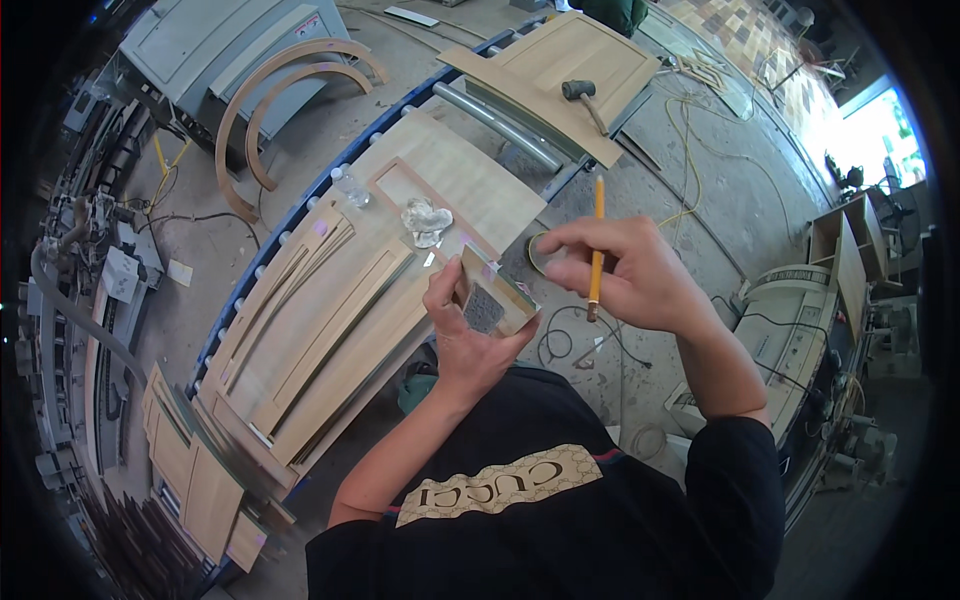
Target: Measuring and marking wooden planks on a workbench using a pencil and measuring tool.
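Note:
My left hand (470, 335) grips a small wooden block (492, 295) with a grey rough face, held up in front of my chest. My right hand (625, 270) holds a yellow pencil (597, 245) upright, its fingertips close to a roll of tape (538, 252) just beyond the block. Below and to the left lies a light wooden door panel (330, 300) with long thin wooden strips laid on it.
A clear plastic bottle (352, 187) and a crumpled clear wrapper (426, 220) rest on the panel. A mallet (585, 98) lies on another wooden panel (570, 60) further off. Curved wooden arches (270, 100), machines and cables surround the roller bench.

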